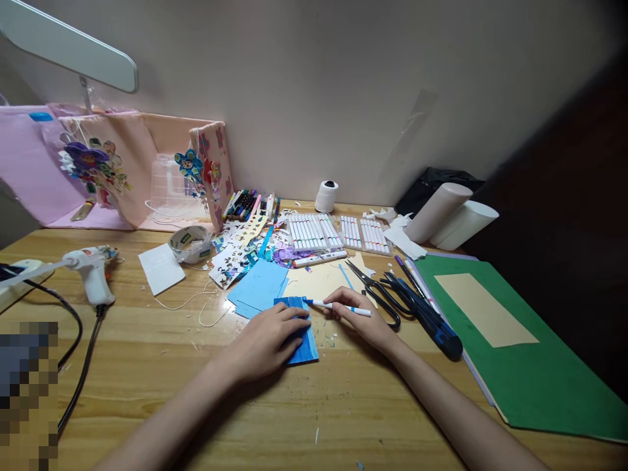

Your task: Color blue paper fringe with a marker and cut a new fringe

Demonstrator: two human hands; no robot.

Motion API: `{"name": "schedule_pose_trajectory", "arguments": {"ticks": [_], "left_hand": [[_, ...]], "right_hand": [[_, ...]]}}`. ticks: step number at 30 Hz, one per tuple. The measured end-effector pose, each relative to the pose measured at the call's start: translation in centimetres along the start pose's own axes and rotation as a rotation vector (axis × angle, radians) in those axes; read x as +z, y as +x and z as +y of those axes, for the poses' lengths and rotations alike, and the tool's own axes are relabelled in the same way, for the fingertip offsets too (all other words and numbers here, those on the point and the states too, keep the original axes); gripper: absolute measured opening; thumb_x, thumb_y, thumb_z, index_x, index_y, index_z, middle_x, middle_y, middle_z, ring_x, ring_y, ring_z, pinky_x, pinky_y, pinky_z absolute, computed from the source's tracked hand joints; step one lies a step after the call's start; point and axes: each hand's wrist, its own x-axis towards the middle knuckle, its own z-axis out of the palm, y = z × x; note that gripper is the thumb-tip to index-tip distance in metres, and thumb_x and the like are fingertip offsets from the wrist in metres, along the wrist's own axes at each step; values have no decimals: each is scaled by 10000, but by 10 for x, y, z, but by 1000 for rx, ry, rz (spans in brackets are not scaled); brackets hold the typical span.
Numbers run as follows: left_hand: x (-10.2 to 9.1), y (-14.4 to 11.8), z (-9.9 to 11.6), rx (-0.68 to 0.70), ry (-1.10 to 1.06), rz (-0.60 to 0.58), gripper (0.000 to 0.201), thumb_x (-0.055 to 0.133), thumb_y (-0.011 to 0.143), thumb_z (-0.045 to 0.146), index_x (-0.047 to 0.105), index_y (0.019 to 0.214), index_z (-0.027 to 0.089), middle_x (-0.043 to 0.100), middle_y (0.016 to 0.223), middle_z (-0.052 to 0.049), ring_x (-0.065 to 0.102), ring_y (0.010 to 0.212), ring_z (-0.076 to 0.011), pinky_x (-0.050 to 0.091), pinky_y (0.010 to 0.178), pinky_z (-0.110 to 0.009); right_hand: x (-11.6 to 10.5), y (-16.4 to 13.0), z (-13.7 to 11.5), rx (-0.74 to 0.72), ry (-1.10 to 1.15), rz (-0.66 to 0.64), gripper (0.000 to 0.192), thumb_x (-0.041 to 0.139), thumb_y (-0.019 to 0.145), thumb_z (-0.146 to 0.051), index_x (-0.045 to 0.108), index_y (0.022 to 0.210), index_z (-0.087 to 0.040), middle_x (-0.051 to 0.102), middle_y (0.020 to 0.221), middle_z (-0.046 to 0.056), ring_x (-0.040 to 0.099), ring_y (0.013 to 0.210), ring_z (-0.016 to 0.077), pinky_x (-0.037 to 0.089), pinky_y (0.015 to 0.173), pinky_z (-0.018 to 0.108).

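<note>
The left hand (267, 340) lies flat on the small dark blue paper piece (301, 333), pressing it to the wooden surface (147, 353). The right hand (360, 320), just right of this paper, pinches a thin white marker pen (338, 306); the pen's long axis runs sideways, its tip touching the paper's upper edge.

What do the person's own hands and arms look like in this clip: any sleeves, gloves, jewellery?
Both arms are bare as far as the frame shows, with no sleeve visible. The left hand and right hand wear no gloves. No rings, watch or bracelet show on the fingers or wrists, and no markings either.
</note>
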Motion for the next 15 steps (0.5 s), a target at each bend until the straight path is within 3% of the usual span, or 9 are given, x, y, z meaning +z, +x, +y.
{"name": "schedule_pose_trajectory", "arguments": {"ticks": [15], "left_hand": [[0, 0, 0, 5, -9, 21, 291, 444, 900, 184, 538, 1172, 223, 571, 1224, -55, 516, 1027, -218, 469, 851, -397]], "right_hand": [[-1, 0, 1, -7, -8, -4, 162, 561, 850, -328, 605, 870, -173, 640, 787, 32, 592, 743, 163, 441, 678, 290]]}}
